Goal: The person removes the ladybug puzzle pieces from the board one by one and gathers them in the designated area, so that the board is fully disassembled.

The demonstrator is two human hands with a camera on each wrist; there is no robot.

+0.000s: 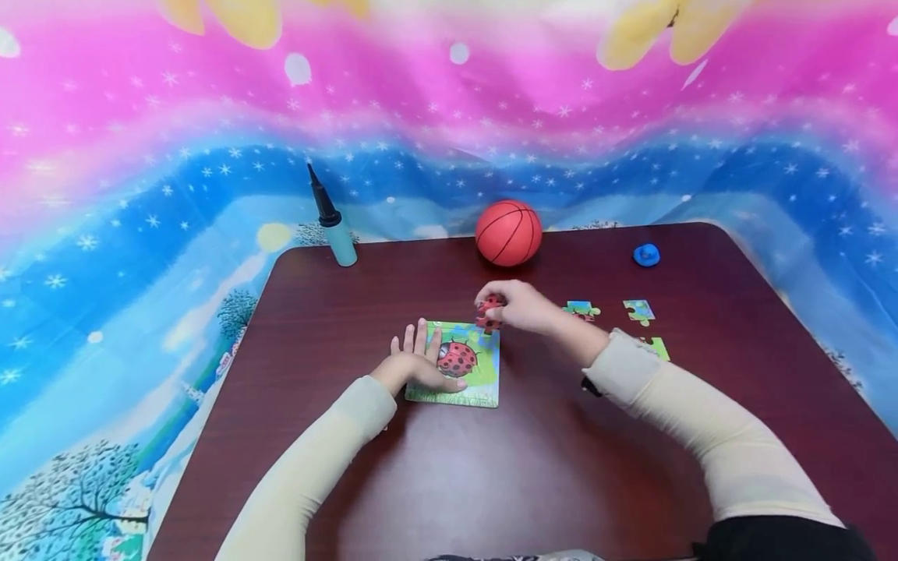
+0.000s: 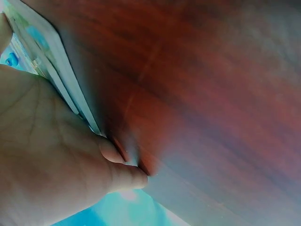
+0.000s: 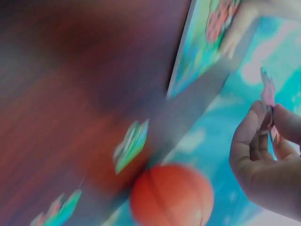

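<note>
A square puzzle board (image 1: 484,398) is lying near the middle of the dark reddish-brown table (image 1: 281,389), showing a red ladybug (image 1: 459,359) with black spots and thin dark legs on a yellow-green ground. Bluish patches are appearing toward its upper right, and a strip of printed grass is running along its near edge; from the left wrist its side is showing as pale stacked layers. The left hand (image 1: 414,366) is spreading its fingers over the board's left part, its thumb reaching across below the ladybug. The right hand (image 1: 526,308) is pinching a puzzle piece (image 1: 491,312) between thumb and fingers — red with black spots, looking thin and pinkish when seen nearly edge-on from the right wrist — and is holding it by the board's far right corner, apart from the surface. To the right, three loose pieces are lying on the table: one with red, green and blue (image 1: 581,309), one mostly blue and green (image 1: 639,312), and a green one (image 1: 658,347) partly hidden by the sleeve. Farther back, a red-orange ball (image 1: 508,233) is resting.
</note>
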